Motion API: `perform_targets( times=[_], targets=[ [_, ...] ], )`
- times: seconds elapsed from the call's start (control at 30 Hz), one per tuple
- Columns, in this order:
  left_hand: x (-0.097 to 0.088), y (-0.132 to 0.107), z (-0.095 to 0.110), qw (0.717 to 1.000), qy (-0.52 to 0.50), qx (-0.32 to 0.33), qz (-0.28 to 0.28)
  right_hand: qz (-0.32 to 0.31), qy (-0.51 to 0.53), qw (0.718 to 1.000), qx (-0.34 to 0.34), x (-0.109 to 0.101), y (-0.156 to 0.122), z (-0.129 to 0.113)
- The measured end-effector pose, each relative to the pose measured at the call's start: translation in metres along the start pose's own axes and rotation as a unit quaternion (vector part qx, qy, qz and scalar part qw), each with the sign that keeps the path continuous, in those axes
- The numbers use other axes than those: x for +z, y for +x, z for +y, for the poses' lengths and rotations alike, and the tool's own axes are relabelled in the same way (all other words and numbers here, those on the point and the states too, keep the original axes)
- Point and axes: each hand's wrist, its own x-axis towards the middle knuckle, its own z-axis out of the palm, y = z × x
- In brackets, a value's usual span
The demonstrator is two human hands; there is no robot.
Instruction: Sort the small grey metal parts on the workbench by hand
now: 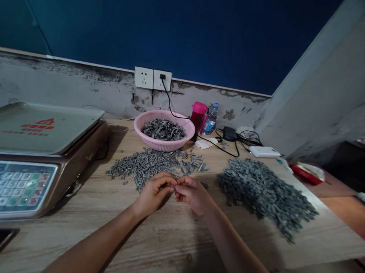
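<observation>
My left hand (156,193) and my right hand (192,193) meet fingertip to fingertip above the wooden table (140,250). Both are closed in a pinch, and whatever small piece sits between the fingers is too hidden to name. Just beyond them spreads a pile of small grey pieces (141,166), with a few curved grey strips (187,165) at its right side. Behind that pile a pink plastic basket (165,145) holds more dark grey strips. To the right of my right hand lies a large heap of grey pieces (263,189).
A digital scale (78,159) takes up the left side. Along the wall stand a pink-lidded cup (198,115) and a water bottle (211,119). A black adapter with cables (229,133) and a white power bank (264,151) lie at the back right. A dark flat object (2,242) lies near left.
</observation>
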Motion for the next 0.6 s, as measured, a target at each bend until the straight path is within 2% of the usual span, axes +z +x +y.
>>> perform_targets(
  times=[0.2, 0.37, 0.5, 0.6],
  targets=[
    [0.0035, -0.0008, -0.0004, 1.000, 0.003, -0.022, 0.002, 0.034, -0.013, 0.999, -0.018, 0.0032, -0.0014, -0.0005],
    [0.0020, -0.0017, 0.0019, 0.999, 0.049, 0.014, -0.002, 0.049, -0.021, 0.998, -0.019, 0.0020, -0.0013, 0.0024],
    [-0.0005, -0.0018, 0.0010, 0.994, 0.095, 0.053, -0.010, 0.036, -0.035, 0.998, -0.026, 0.0003, 0.0012, 0.0048],
    [-0.0020, -0.0013, -0.0022, 0.994, 0.107, 0.023, -0.013, 0.022, -0.044, 0.998, -0.044, -0.0014, 0.0037, 0.0059]
  ],
)
